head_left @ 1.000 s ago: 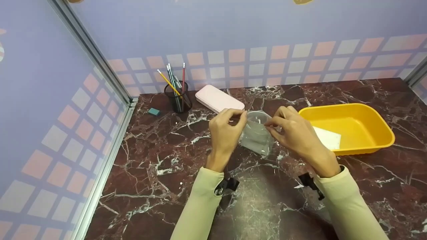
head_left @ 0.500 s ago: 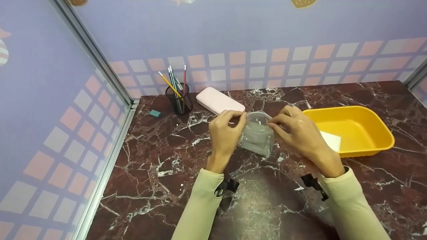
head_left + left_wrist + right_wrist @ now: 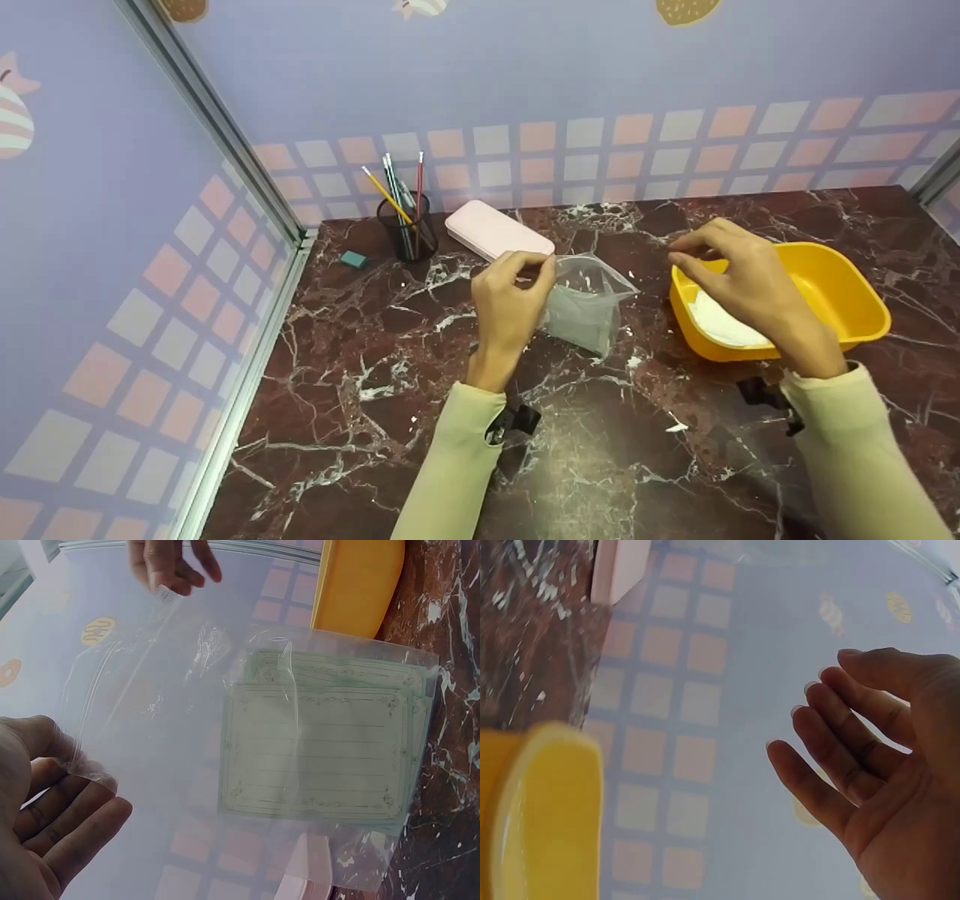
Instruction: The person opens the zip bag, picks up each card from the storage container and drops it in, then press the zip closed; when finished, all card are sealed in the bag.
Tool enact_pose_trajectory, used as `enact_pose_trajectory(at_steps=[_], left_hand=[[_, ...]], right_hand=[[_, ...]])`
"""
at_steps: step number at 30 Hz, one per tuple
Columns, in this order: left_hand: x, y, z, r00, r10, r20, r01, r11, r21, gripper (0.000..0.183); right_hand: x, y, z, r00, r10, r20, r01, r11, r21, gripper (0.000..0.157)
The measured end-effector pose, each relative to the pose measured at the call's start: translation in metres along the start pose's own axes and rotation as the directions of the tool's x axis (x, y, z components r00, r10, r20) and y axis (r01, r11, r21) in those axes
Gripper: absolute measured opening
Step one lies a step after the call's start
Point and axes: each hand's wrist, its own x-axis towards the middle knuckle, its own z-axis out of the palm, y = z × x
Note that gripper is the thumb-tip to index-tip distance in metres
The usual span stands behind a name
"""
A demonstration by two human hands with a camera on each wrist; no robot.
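Held both sleeved forearms extended forward, pinching between thumb and forefinger with the left hand, left of the yellow tub; held the right hand over that tub's left end, fingers loosely bent.

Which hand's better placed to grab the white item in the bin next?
Likely the right hand: it looks empty and is close to the bin and white item. The left hand pinches the bag.
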Motion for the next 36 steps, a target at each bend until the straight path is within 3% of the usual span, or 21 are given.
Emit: enact_pose_trajectory(at_steps=[11, 19, 25, 36], left_hand=[[0.001, -0.001, 0.000, 1.000, -0.003, -0.001, 0.004, 1.000, 0.020, 0.005], [0.001, -0.001, 0.000, 1.000, -0.005, 0.000, 0.005, 1.000, 0.017, 0.005], [0.000, -0.002, -0.001, 1.000, 0.002, 0.000, -0.002, 1.000, 0.029, 0.005], [-0.001, -0.001, 0.000, 1.000, -0.011, 0.004, 0.011, 1.000, 0.006, 0.005]], right_hand=[[-0.011, 0.059, -0.011, 0.978, 0.104, 0.182, -0.099, 0.995, -0.032, 0.014], [-0.023, 0.096, -0.008, 0.933, 0.207, 0.296, -0.197, 0.978, -0.065, 0.022], [-0.029, 0.115, -0.001, 0.923, 0.194, 0.333, -0.171, 0.980, -0.100, 0.021], [-0.034, 0.129, 0.008, 0.869, 0.216, 0.444, -0.173, 0.975, -0.137, 0.030]])
